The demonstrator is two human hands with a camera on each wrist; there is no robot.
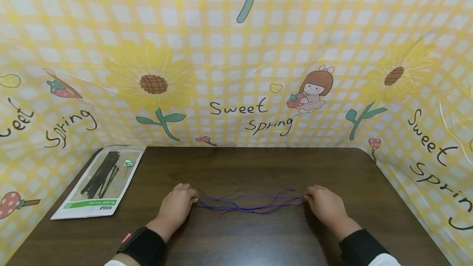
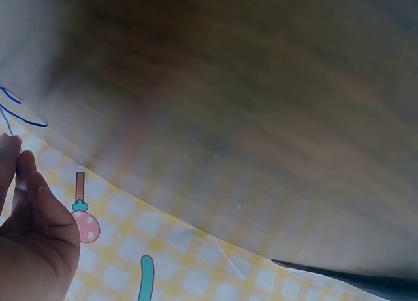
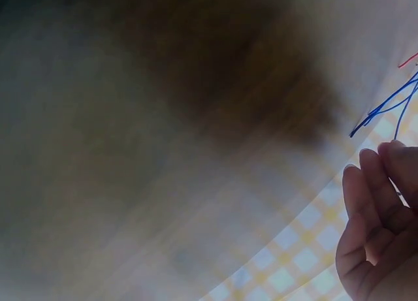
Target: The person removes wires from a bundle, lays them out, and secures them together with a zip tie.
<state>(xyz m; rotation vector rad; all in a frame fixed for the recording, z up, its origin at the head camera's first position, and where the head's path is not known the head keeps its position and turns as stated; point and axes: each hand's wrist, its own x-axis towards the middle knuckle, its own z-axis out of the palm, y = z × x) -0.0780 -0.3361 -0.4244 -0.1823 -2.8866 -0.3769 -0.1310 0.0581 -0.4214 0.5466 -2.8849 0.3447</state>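
A loose bundle of thin wires (image 1: 255,210), mostly blue with some reddish strands, stretches sideways across the table between the two hands. The left hand (image 1: 176,204) pinches a blue wire at the bundle's left end; the left wrist view shows that thin wire (image 2: 8,123) running into its fingertips. At the other end, the right hand (image 1: 327,204) pinches a blue wire (image 3: 400,126) between thumb and fingertips. Other blue wire ends (image 2: 29,121) lie free beside the left fingers. One reddish strand (image 1: 221,215) sticks out toward the near side.
A white packet (image 1: 125,175) with a see-through window and dark strips inside lies at the table's left edge. The dark brown wooden table (image 1: 236,167) is bordered at the back and sides by a yellow checked sheet (image 1: 229,69) with printed flowers.
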